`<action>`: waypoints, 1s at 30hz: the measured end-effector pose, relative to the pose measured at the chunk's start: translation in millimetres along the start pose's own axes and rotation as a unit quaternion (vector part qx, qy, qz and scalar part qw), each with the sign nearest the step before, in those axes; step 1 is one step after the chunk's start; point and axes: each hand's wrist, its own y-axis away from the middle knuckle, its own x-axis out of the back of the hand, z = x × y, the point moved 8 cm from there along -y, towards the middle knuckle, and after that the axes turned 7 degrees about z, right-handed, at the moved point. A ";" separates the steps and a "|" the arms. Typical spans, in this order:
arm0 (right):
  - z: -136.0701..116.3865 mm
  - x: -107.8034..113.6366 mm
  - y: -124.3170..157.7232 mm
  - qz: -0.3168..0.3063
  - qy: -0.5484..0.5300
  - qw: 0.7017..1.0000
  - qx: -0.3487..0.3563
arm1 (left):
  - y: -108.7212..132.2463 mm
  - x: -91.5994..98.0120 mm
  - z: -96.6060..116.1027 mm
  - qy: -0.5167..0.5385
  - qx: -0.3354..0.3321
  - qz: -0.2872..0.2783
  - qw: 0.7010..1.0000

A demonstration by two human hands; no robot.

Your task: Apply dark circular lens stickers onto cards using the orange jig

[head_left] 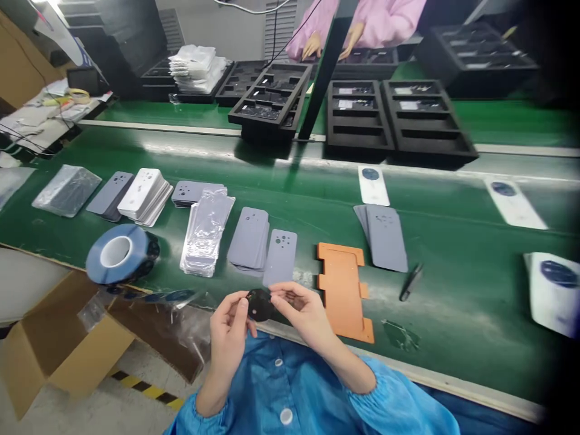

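Observation:
A small black round disc with small holes, like a phone camera lens cover, is held up at the table's front edge. My left hand pinches its left side between thumb and fingers. Thumb and fingertips of my right hand close on its upper right edge. Just beyond my hands lies a grey phone back panel with camera holes, beside a stack of grey panels. To the right of my right hand lies an orange fixture plate.
A roll of blue tape sits at left, above an open cardboard box. Wrapped panels, more grey panels, a dark pen-like tool and white cards lie about. Black trays stand behind; a co-worker's hands are beyond.

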 end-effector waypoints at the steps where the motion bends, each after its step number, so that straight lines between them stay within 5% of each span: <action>1: -0.6 17.1 1.3 0.025 0.024 0.999 0.006 | 1.0 -15.6 -0.6 0.001 -0.001 -0.024 1.000; 7: -25.3 115.4 -13.5 0.086 0.187 0.976 0.074 | 7.3 -103.9 -9.8 0.003 -0.008 -0.168 0.986; 13: -49.6 180.8 -54.4 0.060 0.355 0.925 0.123 | -13.0 -150.3 -2.8 -0.106 -0.101 -0.156 0.977; 21: -53.8 185.0 -63.6 0.039 0.407 0.896 0.173 | -32.8 -197.2 4.7 -0.174 -0.142 -0.144 0.964; 30: -55.5 189.5 -64.5 0.024 0.385 0.905 0.180 | -38.8 -214.5 -3.1 -0.201 -0.131 -0.135 0.961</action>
